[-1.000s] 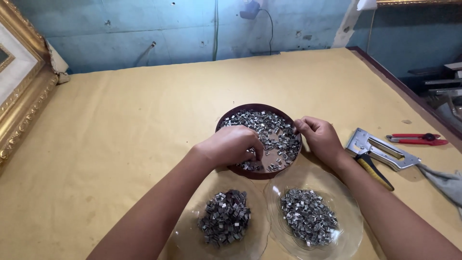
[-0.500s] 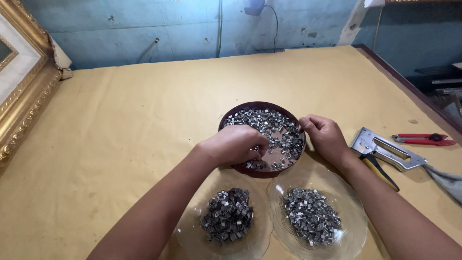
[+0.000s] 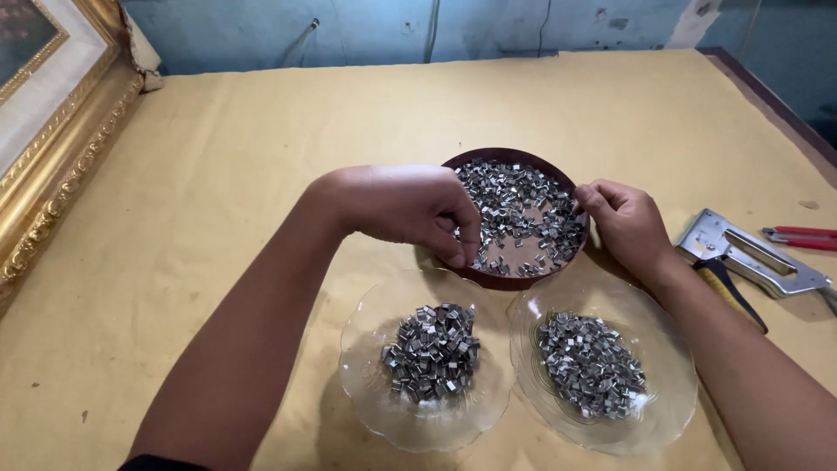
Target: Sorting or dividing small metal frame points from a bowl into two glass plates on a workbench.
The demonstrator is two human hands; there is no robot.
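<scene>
Both hands sit lower vs. earlier: left hand [image 3: 410,209] fingers pinch metal clips [image 3: 519,218] in brown dish [image 3: 510,279]; right hand [image 3: 623,222] fingers curl on rim, w/ 2 glass plates [image 3: 384,410] near.

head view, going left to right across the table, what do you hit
gilded picture frame → left hand → left glass dish → brown bowl of metal clips → right glass dish → right hand → staple gun → red-handled tool

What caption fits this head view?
Left hand picks metal clips from brown dish; right hand steadies its rim.
</scene>
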